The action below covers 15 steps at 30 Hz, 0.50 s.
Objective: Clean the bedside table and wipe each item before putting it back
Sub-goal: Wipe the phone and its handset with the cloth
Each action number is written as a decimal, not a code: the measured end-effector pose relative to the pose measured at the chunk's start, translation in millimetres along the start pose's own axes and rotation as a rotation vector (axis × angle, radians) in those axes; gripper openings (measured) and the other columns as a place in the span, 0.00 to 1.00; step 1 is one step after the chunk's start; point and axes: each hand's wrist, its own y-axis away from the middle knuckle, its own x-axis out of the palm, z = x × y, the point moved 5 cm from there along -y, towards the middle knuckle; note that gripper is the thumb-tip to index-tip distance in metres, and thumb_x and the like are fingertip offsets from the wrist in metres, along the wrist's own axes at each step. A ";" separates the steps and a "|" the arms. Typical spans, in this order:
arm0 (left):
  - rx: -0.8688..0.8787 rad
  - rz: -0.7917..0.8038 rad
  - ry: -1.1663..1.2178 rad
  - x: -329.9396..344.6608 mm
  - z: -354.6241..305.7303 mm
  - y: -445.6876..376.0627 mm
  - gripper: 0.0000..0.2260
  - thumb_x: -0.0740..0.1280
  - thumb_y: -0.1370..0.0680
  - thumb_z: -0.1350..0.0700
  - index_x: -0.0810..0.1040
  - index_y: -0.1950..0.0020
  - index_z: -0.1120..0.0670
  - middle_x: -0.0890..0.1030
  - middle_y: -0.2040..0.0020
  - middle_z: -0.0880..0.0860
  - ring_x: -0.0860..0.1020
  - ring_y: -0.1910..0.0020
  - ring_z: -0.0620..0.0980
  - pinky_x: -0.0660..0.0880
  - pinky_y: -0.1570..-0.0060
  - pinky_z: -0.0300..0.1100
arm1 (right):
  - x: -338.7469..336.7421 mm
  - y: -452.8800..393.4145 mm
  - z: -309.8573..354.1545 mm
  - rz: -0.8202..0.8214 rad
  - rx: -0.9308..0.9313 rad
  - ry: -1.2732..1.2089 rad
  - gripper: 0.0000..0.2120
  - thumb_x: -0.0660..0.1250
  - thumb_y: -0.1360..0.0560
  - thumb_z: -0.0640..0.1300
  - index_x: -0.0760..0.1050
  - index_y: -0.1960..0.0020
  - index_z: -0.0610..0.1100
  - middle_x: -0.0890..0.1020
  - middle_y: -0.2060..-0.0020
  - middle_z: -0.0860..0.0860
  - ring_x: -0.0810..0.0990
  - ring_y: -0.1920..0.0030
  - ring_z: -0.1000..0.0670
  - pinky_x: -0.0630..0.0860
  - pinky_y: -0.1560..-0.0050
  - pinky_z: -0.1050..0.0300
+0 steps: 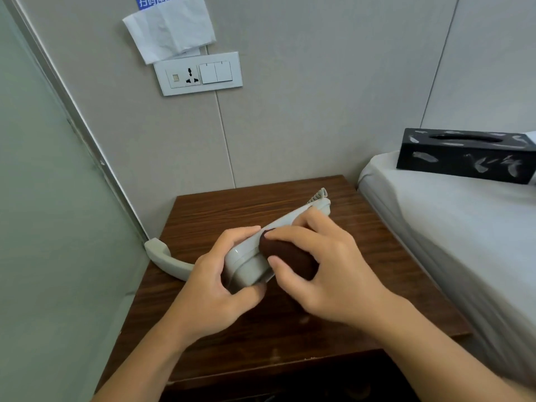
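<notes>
Dark wood-grain covers the bench (362, 227), which stands in the corner between a pale wall and a bed (452, 221). In the head view, the telephone base (249, 256), pale grey plastic, is held tilted above the middle of the bench, its far end pointing toward the bed's side. The left hand (214, 285) grips the near end of the base, fingers curled over its top edge and thumb under the lower corner. The right hand (324, 271) holds a dark brown cloth (287, 256) bunched into a wad and presses it against the side of the base, fingertips curled over the cloth. At the far end of the base a coiled cord (319, 195) shows. The handset (165, 259), the same pale grey, lies on the bench's left edge, left of the base, its earpiece end against the wall.

Right of the base, on the bed's white sheet, sits a black tissue box (464, 158) printed with pale feathers. On the wall behind and above the base is a white socket-and-switch panel (198, 74). Above it hangs a crumpled white paper (171, 27) with a blue strip bearing white characters, cut off by the frame and not readable.
</notes>
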 end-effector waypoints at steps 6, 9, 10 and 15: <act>-0.073 -0.045 0.055 -7.0 3.4 0.0 0.31 0.77 0.29 0.52 0.70 0.31 0.33 0.76 0.42 0.38 0.80 0.49 0.48 0.83 0.58 0.53 | -29.2 -20.6 -53.8 -0.146 0.308 0.111 0.11 0.71 0.23 0.52 0.83 0.41 0.55 0.78 0.51 0.55 0.77 0.52 0.58 0.78 0.45 0.58; -0.133 0.020 -0.136 -9.4 -6.3 -7.7 0.29 0.76 0.29 0.50 0.67 0.35 0.33 0.75 0.44 0.38 0.79 0.50 0.47 0.80 0.58 0.47 | -31.7 -14.3 -62.9 -0.130 0.326 0.070 0.11 0.71 0.23 0.52 0.83 0.41 0.57 0.79 0.50 0.57 0.78 0.50 0.60 0.77 0.47 0.64; -0.176 0.077 -0.293 -8.6 -12.8 -13.2 0.27 0.75 0.29 0.47 0.65 0.36 0.32 0.74 0.45 0.37 0.78 0.49 0.45 0.78 0.56 0.45 | -29.1 -9.2 -61.6 -0.126 0.319 0.054 0.11 0.71 0.23 0.52 0.82 0.40 0.57 0.78 0.50 0.57 0.78 0.50 0.60 0.76 0.48 0.66; -0.205 0.189 -0.934 21.0 -53.9 -65.4 0.23 0.67 0.25 0.34 0.65 0.36 0.42 0.77 0.49 0.44 0.78 0.53 0.48 0.78 0.53 0.48 | -20.3 -0.4 -65.6 -0.130 0.331 0.012 0.11 0.72 0.23 0.51 0.82 0.40 0.58 0.79 0.51 0.56 0.79 0.50 0.60 0.74 0.50 0.70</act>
